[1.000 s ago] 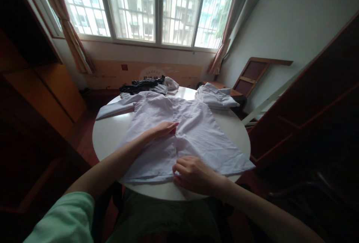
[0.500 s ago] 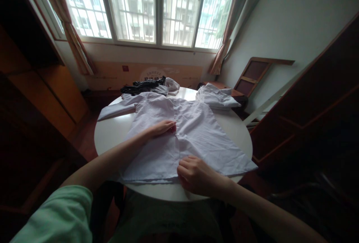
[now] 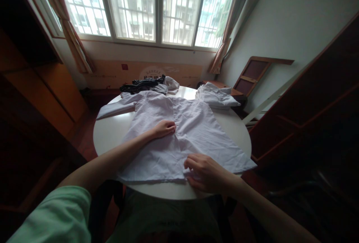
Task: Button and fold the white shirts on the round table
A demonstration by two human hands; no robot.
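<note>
A white button-front shirt [image 3: 151,149] lies spread on a round white table [image 3: 109,140], its front hem close to the near edge. One sleeve stretches out to the left. My left hand [image 3: 165,128] is closed in a pinch on the front placket, about the middle of the shirt. Over the hem, right of the placket, my right hand [image 3: 203,170] has its thumb apart from its bent fingers, and nothing shows between them. Whether its fingertips touch the cloth I cannot tell.
Folded white clothes [image 3: 215,95] are stacked at the table's back right. A black shiny bundle [image 3: 144,85] and a pale cloth [image 3: 171,84] lie at the back left. Dark wooden panels [image 3: 303,108] stand to the right, and a barred window [image 3: 134,9] is behind.
My right hand has shifted slightly right along the hem, its thumb and fingers parting. My left hand stays on the placket, its fingers curled further in, and the button below it is no longer visible.
</note>
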